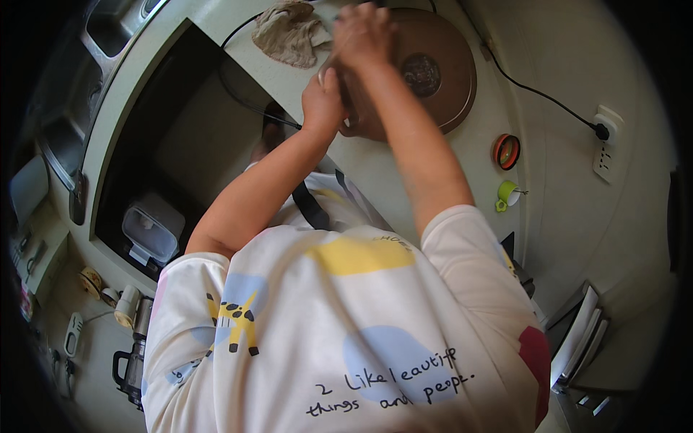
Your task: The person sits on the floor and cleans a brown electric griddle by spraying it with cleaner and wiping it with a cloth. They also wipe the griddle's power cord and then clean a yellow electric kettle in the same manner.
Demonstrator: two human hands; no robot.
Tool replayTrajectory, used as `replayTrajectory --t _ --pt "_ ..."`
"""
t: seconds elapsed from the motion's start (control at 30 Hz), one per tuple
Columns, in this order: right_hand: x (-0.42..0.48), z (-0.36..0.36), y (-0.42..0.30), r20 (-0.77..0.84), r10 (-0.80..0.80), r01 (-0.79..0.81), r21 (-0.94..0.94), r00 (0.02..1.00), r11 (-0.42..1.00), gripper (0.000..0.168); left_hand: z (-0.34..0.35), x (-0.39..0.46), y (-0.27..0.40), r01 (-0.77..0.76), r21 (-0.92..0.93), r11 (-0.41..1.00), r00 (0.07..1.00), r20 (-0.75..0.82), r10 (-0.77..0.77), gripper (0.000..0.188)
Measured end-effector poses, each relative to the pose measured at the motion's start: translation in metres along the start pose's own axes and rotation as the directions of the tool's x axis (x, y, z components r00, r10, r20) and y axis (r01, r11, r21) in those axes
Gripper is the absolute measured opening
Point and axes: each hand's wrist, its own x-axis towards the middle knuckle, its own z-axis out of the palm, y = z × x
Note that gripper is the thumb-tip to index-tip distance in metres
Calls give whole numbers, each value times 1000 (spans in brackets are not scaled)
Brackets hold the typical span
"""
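Observation:
A brown rounded appliance, perhaps a rice cooker (455, 70), stands on the pale countertop at the top of the view, with a dark round panel on its top. At its left edge, my left hand (323, 103) rests against the side with the thumb up; what its fingers hold is hidden. My right hand (365, 35) lies over the appliance's upper left part, blurred, its fingers bent; whether it grips anything cannot be made out. Just left of the hands lies a crumpled beige cloth (287, 33).
An orange and black ring-shaped item (506, 151) and a small green cup (508, 193) sit on the counter's right side. A black plug is in the wall socket (605, 130). Steel sinks (70, 81) are at left, with a clear plastic container (154, 230) below the counter edge.

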Motion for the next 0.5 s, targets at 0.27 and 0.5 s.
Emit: replayTrajectory --t 0.27,0.5 --pt "42 -21 84 -268 268 -255 84 925 963 25 3 5 -15 -18 -9 1000 996 -84 17 37" --pt "-7 18 22 -193 -157 136 -117 968 984 20 8 10 -19 -63 -20 998 986 -153 59 34"
